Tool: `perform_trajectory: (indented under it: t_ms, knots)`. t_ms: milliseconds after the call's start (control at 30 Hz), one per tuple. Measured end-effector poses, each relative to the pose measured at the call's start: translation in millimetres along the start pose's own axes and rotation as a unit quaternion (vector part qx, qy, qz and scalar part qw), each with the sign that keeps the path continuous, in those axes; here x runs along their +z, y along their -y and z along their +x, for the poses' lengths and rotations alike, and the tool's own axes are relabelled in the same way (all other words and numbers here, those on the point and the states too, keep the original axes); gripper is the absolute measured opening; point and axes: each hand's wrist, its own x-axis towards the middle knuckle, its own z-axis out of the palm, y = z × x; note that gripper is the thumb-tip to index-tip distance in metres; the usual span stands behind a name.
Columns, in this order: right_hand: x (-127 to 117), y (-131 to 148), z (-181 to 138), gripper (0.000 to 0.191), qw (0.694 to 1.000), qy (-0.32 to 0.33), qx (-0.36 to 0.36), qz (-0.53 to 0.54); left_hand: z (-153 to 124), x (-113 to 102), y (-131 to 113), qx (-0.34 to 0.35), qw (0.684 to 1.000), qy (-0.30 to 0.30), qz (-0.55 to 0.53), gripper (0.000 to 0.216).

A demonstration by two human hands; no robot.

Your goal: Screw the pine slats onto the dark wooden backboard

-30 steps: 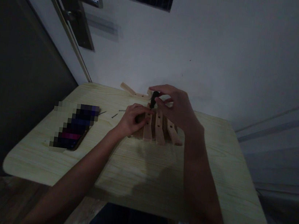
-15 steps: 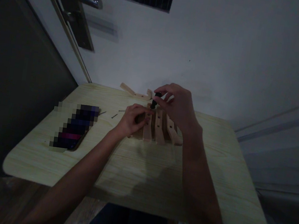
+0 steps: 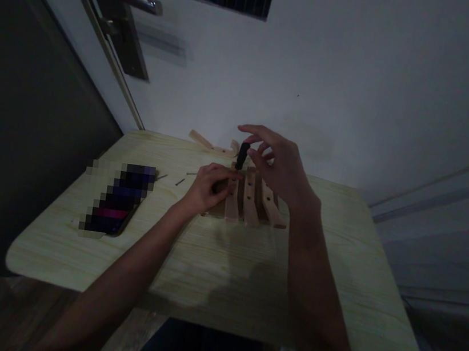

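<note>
In the head view, a short black-handled tool (image 3: 243, 156), apparently a screwdriver, is held nearly upright over the far end of the wooden rack (image 3: 213, 215), lightly pinched by the right hand (image 3: 282, 161), whose index finger has just been lifted and straightened, suggesting a grip renewed between twists. The rack's left side is held by the left hand (image 3: 207, 186); loose screws (image 3: 179, 181) lie left of the rack, and a wooden hook (image 3: 216, 149) lies behind it.
</note>
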Motion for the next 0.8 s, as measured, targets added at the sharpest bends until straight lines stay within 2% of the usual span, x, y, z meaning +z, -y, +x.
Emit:
perform_trajectory:
  t_ms: [267, 400, 500, 633, 800]
  knots:
    - [5.8, -0.7, 3.1, 0.015, 0.998, -0.016, 0.002, -0.06, 0.7, -0.1, -0.1, 0.003, 1.0, 0.008, 0.014, 0.03]
    - [9.5, -0.5, 3.7, 0.019, 0.998, -0.032, 0.001, -0.058, 0.8, 1.0, 1.4, 0.012, 1.0, 0.0, 0.011, 0.028]
    - [9.3, 0.3, 1.6, 0.019, 1.0, -0.01, -0.013, -0.02, 0.5, 1.4, 2.4, 0.013, 1.0, -0.004, 0.015, 0.027]
    - [5.5, 2.4, -2.2, 0.029, 0.998, 0.029, -0.028, 0.038, -0.3, 0.9, 2.6, 0.012, 1.0, -0.004, 0.014, 0.027]
    - [0.6, 2.2, -3.5, 0.034, 0.998, 0.043, -0.037, 0.035, -1.0, 0.3, 1.9, 0.005, 1.0, 0.0, 0.018, 0.029]
